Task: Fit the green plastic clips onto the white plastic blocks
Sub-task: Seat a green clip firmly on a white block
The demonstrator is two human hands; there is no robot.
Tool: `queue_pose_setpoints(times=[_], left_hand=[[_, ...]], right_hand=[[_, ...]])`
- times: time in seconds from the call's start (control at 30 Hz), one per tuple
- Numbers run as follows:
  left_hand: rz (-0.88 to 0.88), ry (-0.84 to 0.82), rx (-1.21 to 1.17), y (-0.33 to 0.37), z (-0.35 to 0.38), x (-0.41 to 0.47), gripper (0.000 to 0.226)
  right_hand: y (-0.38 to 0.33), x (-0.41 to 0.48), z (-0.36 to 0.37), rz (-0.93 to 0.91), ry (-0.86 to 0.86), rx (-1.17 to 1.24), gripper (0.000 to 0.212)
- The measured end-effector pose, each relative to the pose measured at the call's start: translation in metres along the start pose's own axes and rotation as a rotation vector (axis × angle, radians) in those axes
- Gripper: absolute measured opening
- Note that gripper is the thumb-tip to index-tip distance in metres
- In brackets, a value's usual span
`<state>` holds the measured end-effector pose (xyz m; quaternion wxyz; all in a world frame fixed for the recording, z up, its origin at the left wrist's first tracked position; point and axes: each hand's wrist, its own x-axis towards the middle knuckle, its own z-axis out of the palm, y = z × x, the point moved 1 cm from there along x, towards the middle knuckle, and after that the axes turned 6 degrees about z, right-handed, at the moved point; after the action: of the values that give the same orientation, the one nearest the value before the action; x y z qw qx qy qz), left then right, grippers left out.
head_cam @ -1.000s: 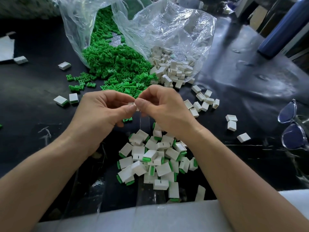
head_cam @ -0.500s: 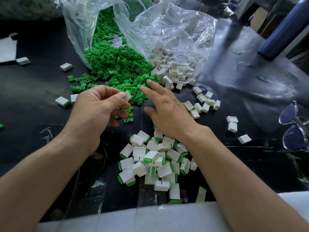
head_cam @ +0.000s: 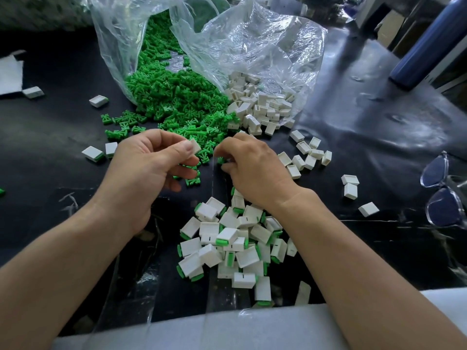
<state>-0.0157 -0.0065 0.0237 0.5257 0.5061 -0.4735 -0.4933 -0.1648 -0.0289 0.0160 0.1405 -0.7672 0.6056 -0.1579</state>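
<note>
Fingers of the left hand pinch one white block above the tabletop. The right hand curls down at the near edge of the green clips; whether it has caught a clip cannot be determined.

Judged step: fetching a clip for the held block. The next move calls for aligning the clip with the block's opening and pressing it home.

Surface is dark and glossy. Fitted blocks are heaped near, clear bags lie far, and glasses lie right.
</note>
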Motion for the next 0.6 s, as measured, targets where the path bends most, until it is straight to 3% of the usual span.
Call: queue_pose_setpoints(times=[0.1,0.27,0.47,0.6], left_hand=[[-0.001,-0.004,-0.004,0.000,0.000,0.000,0.008],[-0.006,-0.028,0.007,-0.001,0.001,0.000,0.004],[-0.010,-0.062,0.023,-0.001,0.002,-0.001,0.008],[-0.010,-0.082,0.026,-0.002,0.001,-0.001,0.008]], right_hand=[[0.002,0.001,0.002,0.016,-0.005,-0.018,0.033],[0.003,0.002,0.001,0.044,-0.008,-0.034,0.012],[0.003,0.001,-0.002,0.066,-0.029,-0.010,0.016],[0.003,-0.002,-0.011,0.092,0.049,0.141,0.008]])
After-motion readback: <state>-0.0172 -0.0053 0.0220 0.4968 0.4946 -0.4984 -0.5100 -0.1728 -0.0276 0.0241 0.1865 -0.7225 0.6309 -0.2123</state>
